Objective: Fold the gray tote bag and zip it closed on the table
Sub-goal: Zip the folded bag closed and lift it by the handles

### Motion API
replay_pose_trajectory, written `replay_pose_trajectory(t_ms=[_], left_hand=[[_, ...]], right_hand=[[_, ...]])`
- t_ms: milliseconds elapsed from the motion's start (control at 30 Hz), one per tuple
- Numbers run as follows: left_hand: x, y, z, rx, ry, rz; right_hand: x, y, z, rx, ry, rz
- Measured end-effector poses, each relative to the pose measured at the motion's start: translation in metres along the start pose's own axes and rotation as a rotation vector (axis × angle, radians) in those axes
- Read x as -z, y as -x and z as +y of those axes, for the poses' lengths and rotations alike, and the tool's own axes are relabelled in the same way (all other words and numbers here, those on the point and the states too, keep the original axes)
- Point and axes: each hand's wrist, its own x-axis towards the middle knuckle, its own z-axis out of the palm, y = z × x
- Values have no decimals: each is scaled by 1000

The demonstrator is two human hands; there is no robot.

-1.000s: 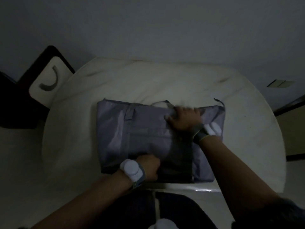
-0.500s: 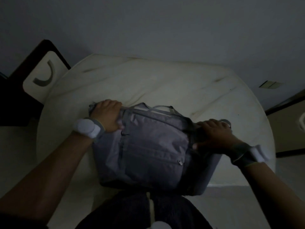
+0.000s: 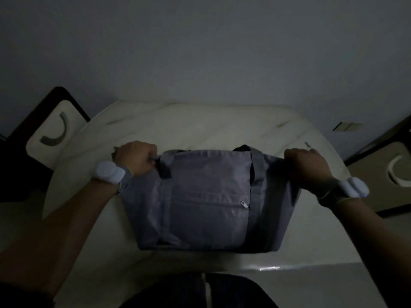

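Head view is showing a dim scene in which a person is holding the gray tote bag (image 3: 206, 198) over the pale desk (image 3: 200, 127). Both hands are closed into fists on the bag's upper corners: the left hand (image 3: 136, 157) is gripping the top left corner with fingers curled around the fabric, and the right hand (image 3: 308, 166) is gripping the top right corner in the same manner. Each wrist is wearing a white band-mounted device, the left wrist device (image 3: 109, 172) and the right wrist device (image 3: 353, 187). The bag is stretching taut between the two hands, with its front panel facing the camera and its lower edge lying near the desk's near edge; whether the bottom is resting on the surface or hanging just above it cannot be determined. A front pocket zipper is running horizontally across the panel, with its zipper pull (image 3: 244, 204) sitting at the right end. Two carry straps are running vertically down the front, and a dark strap loop is showing above the top edge. The bag is occupying the near centre of the desk. A chair with a pale seat (image 3: 47, 138) is standing beyond the desk's left edge, and a second pale chair seat (image 3: 382, 170) is standing beyond the right edge.
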Motion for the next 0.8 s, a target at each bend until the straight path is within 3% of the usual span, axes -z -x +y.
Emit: replay_pose_trajectory(t_ms=[67, 133, 200, 267, 367, 433, 567, 633, 700, 800], left_hand=[[6, 0, -1, -29, 37, 169], [1, -2, -1, -39, 1, 214], [-11, -8, 1, -16, -99, 72], [-20, -19, 2, -16, -198, -59], [-19, -39, 9, -77, -136, -25], [-20, -51, 17, -121, -81, -34], [-15, -70, 23, -79, -136, -86], [-1, -77, 19, -43, -5, 10], [10, -71, 27, -68, 297, 107], [0, -53, 58, -187, 573, -26]], right_hand=[[2, -2, 7, -53, 9, 37], [-6, -8, 5, -116, 23, -42], [-23, -13, -2, -102, 87, -161], [-38, -23, -12, -45, 165, -149], [-40, -50, -34, 14, 36, -42], [-35, -66, -51, 35, -18, -60], [-17, -82, -59, -101, -112, -103], [0, -86, -48, -152, -264, -66], [14, -84, -45, -116, -583, -59], [23, -71, -71, -21, -1123, -237]])
